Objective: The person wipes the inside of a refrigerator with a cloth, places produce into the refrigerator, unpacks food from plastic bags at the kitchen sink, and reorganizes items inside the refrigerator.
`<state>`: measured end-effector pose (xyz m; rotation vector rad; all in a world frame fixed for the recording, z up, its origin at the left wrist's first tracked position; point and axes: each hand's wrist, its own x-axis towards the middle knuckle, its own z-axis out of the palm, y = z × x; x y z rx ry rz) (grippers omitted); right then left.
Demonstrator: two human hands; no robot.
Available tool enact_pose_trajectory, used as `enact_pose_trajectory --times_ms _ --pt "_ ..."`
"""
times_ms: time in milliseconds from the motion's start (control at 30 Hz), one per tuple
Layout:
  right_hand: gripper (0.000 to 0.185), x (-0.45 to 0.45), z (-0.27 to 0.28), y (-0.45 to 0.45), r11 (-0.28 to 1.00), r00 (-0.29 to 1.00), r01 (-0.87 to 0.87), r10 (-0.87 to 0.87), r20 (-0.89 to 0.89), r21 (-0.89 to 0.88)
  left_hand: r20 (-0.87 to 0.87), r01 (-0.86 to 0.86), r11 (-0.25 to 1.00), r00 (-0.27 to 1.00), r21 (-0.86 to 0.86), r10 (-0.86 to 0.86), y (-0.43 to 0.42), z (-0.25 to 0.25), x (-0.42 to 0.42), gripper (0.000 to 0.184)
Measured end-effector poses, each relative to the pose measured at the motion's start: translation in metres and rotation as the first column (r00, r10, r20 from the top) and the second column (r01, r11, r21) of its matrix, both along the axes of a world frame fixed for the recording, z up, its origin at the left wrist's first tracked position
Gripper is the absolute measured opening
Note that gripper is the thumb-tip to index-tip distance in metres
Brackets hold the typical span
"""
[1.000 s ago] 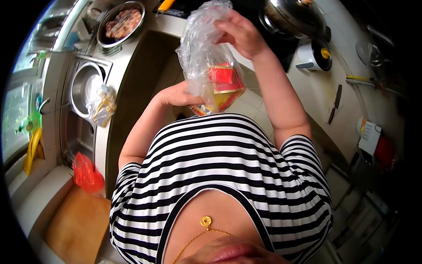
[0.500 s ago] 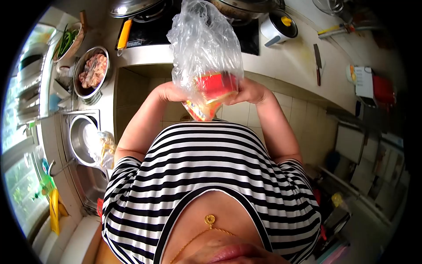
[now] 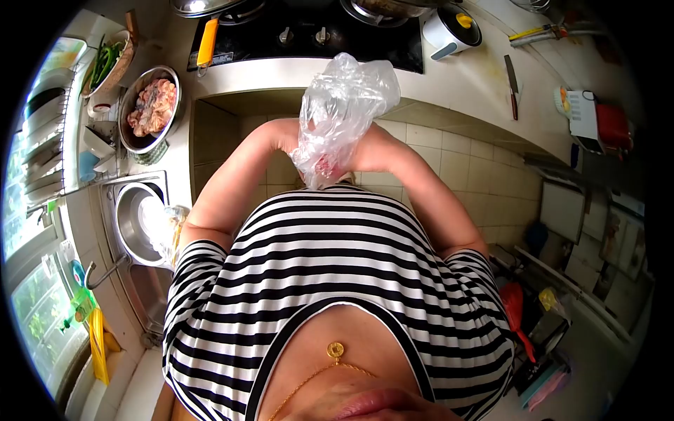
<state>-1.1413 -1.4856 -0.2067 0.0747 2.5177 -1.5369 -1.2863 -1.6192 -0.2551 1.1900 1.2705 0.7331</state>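
A clear plastic bag point(image 3: 344, 105) stands up in front of my striped shirt, between both hands. Something red shows faintly through its lower part. My left hand point(image 3: 286, 136) is at the bag's left side, its fingers mostly hidden by the plastic. On the other side, my right hand point(image 3: 366, 150) is against the bag, with its fingertips also covered. What each hand grips inside or behind the plastic cannot be made out.
Ahead is a black stove point(image 3: 302, 42) with pans and an orange handle point(image 3: 208, 43). At left are a bowl of raw meat point(image 3: 153, 107), green vegetables point(image 3: 107, 63) and a sink point(image 3: 149, 295). A kettle point(image 3: 449, 31) and a knife point(image 3: 512, 88) lie right.
The bag has come lower and its top has folded over to the right. The red and yellow packet inside, plain before, is now mostly hidden. Both hands have drawn closer together.
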Motion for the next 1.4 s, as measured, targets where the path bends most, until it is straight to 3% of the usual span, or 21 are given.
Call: enact_pose_trajectory --times_ms 200,300,333,367,400,467,533,567,667,700,733,767,867,900,967,1033,1067,1100,1267,1333,1400 --pt "0.049 0.017 -0.032 0.0 0.998 0.979 0.062 -0.064 -0.193 -0.016 0.189 -0.206 0.976 0.964 0.073 0.189 0.003 -0.014 0.009 0.059" --pt "0.042 0.033 -0.044 0.017 0.984 0.962 0.115 -0.144 -0.231 -0.134 0.15 -0.314 0.948 0.941 0.052 0.304 0.013 -0.018 0.017 0.062" --pt "0.041 0.039 -0.057 0.027 0.918 0.945 0.281 -0.316 -0.089 -0.281 -0.033 -0.34 0.936 0.938 0.094 0.344 0.016 0.003 0.02 0.063" --pt "0.04 0.045 -0.07 0.039 0.803 0.888 0.444 -0.453 0.076 -0.398 0.088 -0.449 0.893 0.89 0.011 0.447 0.018 -0.006 0.019 0.075" --pt "0.039 0.063 -0.083 0.06 0.824 0.831 0.528 -0.551 -0.077 -0.206 -0.069 -0.513 0.853 0.851 0.102 0.52 0.017 -0.005 0.019 0.076" --pt "0.04 0.076 -0.102 0.108 0.455 0.588 0.758 -0.787 0.187 -0.467 -0.275 -0.574 0.797 0.748 0.19 0.604 0.011 -0.001 0.024 0.063" --pt "0.035 0.103 -0.142 0.166 0.221 0.353 0.844 -0.915 0.195 -0.49 -0.194 -0.612 0.789 0.768 0.057 0.61 -0.006 -0.019 0.025 0.062" --pt "0.033 0.116 -0.161 0.197 0.077 0.26 0.817 -0.934 0.245 -0.571 -0.104 -0.624 0.778 0.781 -0.075 0.616 -0.014 -0.03 0.03 0.062" --pt "0.021 0.129 -0.194 0.289 -0.233 0.028 0.64 -0.946 0.324 -0.732 -0.184 -0.671 0.724 0.741 -0.161 0.646 -0.041 -0.048 0.059 0.045" --pt "0.017 0.146 -0.254 0.358 -0.168 0.063 0.663 -0.959 0.277 -0.73 -0.217 -0.703 0.687 0.711 -0.183 0.669 -0.049 -0.053 0.073 0.042" --pt "0.023 0.146 -0.236 0.378 -0.052 0.228 0.732 -0.921 0.317 -0.679 -0.258 -0.743 0.641 0.668 -0.192 0.698 -0.054 -0.052 0.087 0.04" --pt "0.022 0.111 -0.207 0.369 -0.12 0.033 0.837 -0.963 0.268 -0.534 -0.257 -0.776 0.573 0.629 -0.263 0.733 -0.055 -0.034 0.099 0.039" --pt "0.044 0.064 -0.195 0.373 0.051 0.166 0.93 -0.942 0.291 -0.363 -0.249 -0.833 0.443 0.53 -0.33 0.811 -0.077 -0.041 0.137 0.041" --pt "0.047 0.069 -0.246 0.417 0.367 0.499 0.763 -0.858 0.124 -0.533 -0.261 -0.837 0.416 0.516 -0.355 0.816 -0.084 -0.035 0.147 0.046" --pt "0.053 0.059 -0.245 0.416 0.287 0.422 0.856 -0.869 0.258 -0.43 -0.237 -0.858 0.363 0.462 -0.364 0.855 -0.103 -0.038 0.169 0.05" --pt "0.051 0.055 -0.248 0.408 0.317 0.374 0.896 -0.916 0.144 -0.311 -0.28 -0.89 0.249 0.368 -0.383 0.887 -0.128 -0.038 0.184 0.052" --pt "0.05 0.05 -0.226 0.373 0.223 0.26 0.955 -0.946 0.193 -0.195 -0.286 -0.9 0.213 0.333 -0.381 0.899 -0.142 -0.04 0.191 0.052" --pt "0.049 0.047 -0.193 0.329 0.121 0.133 0.99 -0.967 0.219 -0.067 -0.335 -0.938 0.152 0.258 -0.31 0.906 -0.156 -0.043 0.198 0.053" --pt "0.049 0.087 -0.231 0.315 0.126 0.077 0.982 -0.948 0.308 0.143 -0.617 -0.97 -0.086 -0.211 0.225 0.759 -0.247 -0.054 0.208 0.047" --pt "0.049 0.082 -0.257 0.297 0.206 0.115 0.952 -0.925 0.363 0.224 -0.673 -0.886 -0.119 -0.422 0.449 0.608 -0.304 -0.07 0.194 0.045" --pt "0.045 0.055 -0.246 0.217 0.453 0.361 0.88 -0.831 0.423 0.14 -0.691 -0.794 -0.156 -0.593 0.587 0.413 -0.366 -0.085 0.169 0.051"
